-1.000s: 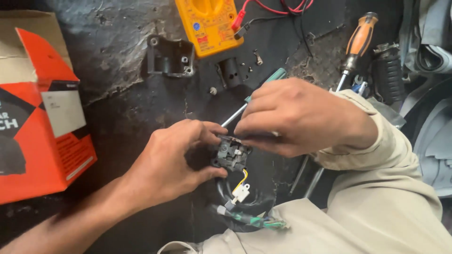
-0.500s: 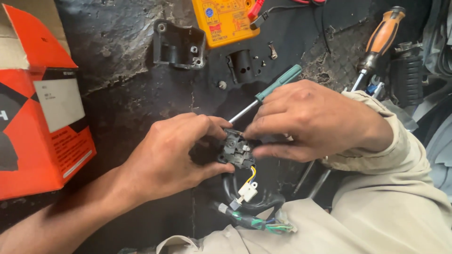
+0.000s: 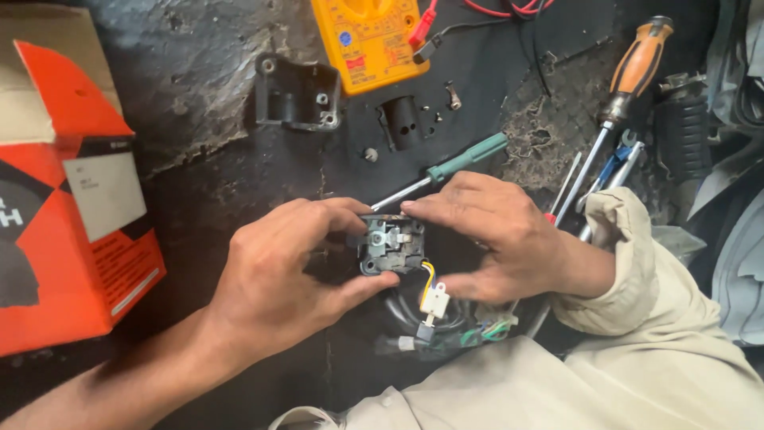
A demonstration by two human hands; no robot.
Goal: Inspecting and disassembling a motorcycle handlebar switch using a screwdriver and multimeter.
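Small grey metal-and-plastic switch block (image 3: 390, 245) faces up (wires trail down), pinched between left hand (image 3: 278, 275) and right hand (image 3: 497, 235).

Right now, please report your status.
Left hand and right hand grip small grey switch block. Green-handled screwdriver lies behind, untouched. Nothing blocking.

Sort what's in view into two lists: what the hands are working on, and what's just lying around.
In hand:
- left hand and right hand, both gripping the small switch block
- its yellow wire and white connector, hanging below

Lying about:
- green-handled screwdriver
- orange-handled screwdriver
- yellow multimeter
- black housing piece
- orange cardboard box
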